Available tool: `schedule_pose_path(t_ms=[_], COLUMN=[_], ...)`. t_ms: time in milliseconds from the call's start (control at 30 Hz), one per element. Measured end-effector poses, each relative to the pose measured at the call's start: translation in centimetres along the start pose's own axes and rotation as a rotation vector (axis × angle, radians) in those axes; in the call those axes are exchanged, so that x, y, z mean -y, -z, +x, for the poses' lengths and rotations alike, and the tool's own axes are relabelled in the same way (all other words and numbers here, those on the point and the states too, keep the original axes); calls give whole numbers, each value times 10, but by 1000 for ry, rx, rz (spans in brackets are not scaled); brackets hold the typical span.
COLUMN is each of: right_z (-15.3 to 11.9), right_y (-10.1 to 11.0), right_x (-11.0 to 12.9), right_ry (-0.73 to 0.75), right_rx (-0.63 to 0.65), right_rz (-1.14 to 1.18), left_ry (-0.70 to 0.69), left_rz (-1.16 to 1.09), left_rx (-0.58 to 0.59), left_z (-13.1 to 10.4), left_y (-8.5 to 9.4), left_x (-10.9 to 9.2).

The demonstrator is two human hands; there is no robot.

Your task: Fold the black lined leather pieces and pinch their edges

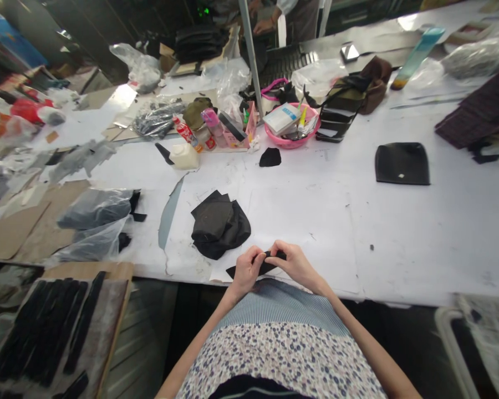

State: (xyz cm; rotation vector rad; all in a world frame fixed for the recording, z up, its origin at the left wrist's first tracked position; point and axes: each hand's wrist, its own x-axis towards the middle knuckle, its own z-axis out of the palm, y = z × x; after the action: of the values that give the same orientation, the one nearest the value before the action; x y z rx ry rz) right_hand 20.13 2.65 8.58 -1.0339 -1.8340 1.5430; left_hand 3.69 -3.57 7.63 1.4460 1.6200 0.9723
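At the front edge of the white table, my left hand (248,268) pinches a small black piece (266,267) of fabric or leather. My right hand (290,262) grips the same piece, its fingertips almost touching those of my left hand. Part of the piece is hidden under my fingers. Just beyond my left hand lies a heap of black pieces (219,224). A smaller black scrap (270,157) rests farther back, and a flat black panel (402,163) lies to the right.
A pink basket (293,145) of supplies, a cream container (185,157) and bottles stand at mid-table. Plastic-wrapped bundles (95,208) lie left. Black strips (37,327) cover a board at lower left. Behind a metal pole (251,55), a person's hand (263,26) shows.
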Motion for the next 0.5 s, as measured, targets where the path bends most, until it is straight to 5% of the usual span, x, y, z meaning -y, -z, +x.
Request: schedule_pose_path(t_ms=[267,500], right_z=[-10,-9], right_y=[-5,-7], right_x=[-10,-11], right_ry=[-10,82], right_rx=[-8,-31], right_rz=[96,55], left_ry=[229,388], left_rz=[-302,-456], left_rx=[-65,-12], left_z=[-2,-1], left_y=[-1,-6], left_x=[-2,-4])
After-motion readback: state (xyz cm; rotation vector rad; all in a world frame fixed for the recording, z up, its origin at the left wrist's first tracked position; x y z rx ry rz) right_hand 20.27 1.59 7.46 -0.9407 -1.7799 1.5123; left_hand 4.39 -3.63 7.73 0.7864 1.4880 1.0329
